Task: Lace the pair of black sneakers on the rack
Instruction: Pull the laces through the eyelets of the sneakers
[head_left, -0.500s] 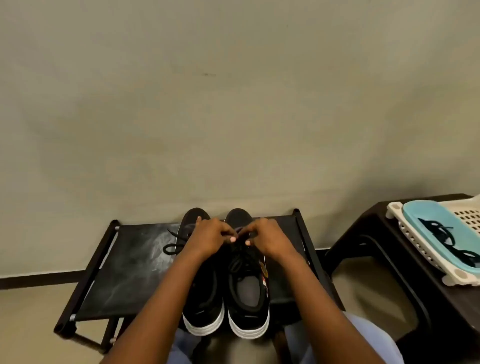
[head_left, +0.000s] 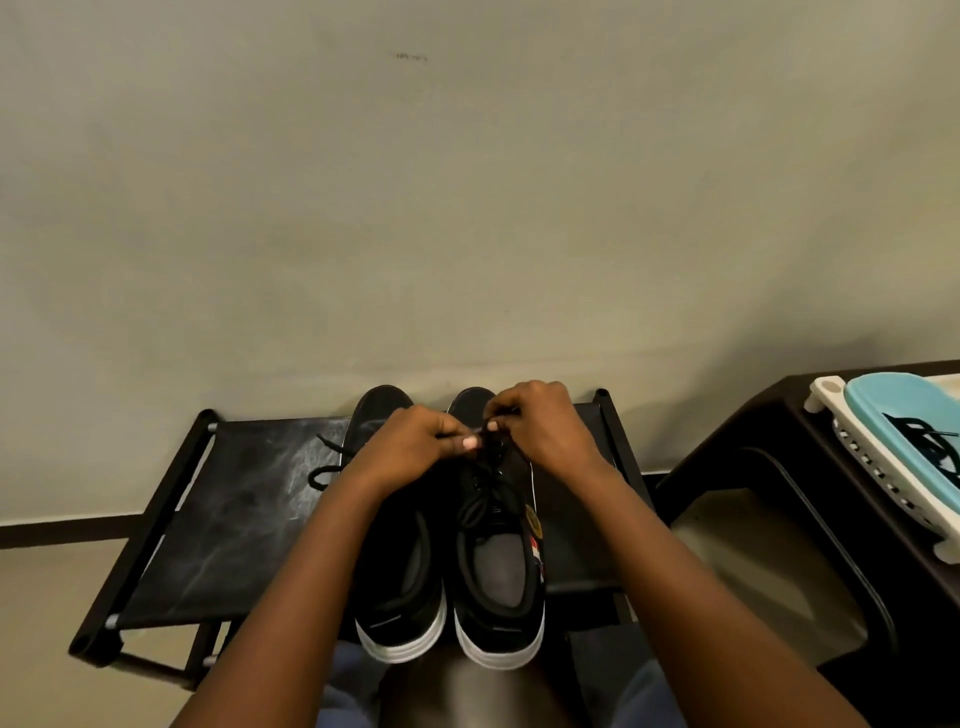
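Note:
Two black sneakers with white soles stand side by side on a black fabric rack, toes toward the wall. Both my hands work over the toe end of the right sneaker. My left hand pinches its black lace between thumb and fingers. My right hand curls over the lace from the right and pinches it too. The left sneaker sits partly under my left forearm, and a loose lace end trails from it onto the rack.
A dark plastic stool or table stands at the right, carrying a white basket with a light blue tray that holds black laces. A plain wall rises right behind the rack. My knees show at the bottom edge.
Both hands have shifted slightly right and toward the toe of the right sneaker, staying pinched on its lace. The sneakers and rack have not moved.

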